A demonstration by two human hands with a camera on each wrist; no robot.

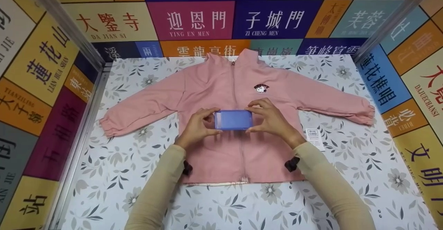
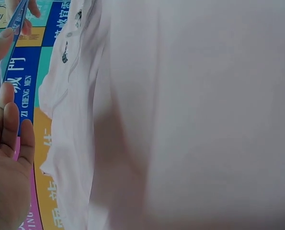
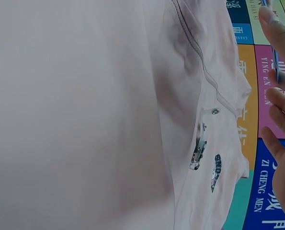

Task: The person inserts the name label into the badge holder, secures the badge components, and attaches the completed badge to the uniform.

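A thin, blue, see-through rectangular case (image 1: 233,120) is held level above the front of a pink zip-up jacket (image 1: 211,153). My left hand (image 1: 199,124) pinches its left end between thumb and fingers, and my right hand (image 1: 271,119) pinches the right end the same way. Seen edge-on in the left wrist view, the case (image 2: 10,43) looks flat and narrow between the fingertips. Below the hands the jacket lies spread face up, sleeves out to both sides, its zipper (image 1: 233,84) running down the middle. A small cartoon print (image 1: 261,88) marks its chest.
A small white printed card (image 1: 314,139) lies on the flowered tablecloth (image 1: 349,174), just right of the jacket's body. Panels printed with place names (image 1: 195,20) wall in the table at the back and both sides, with metal posts (image 1: 74,29) at the corners.
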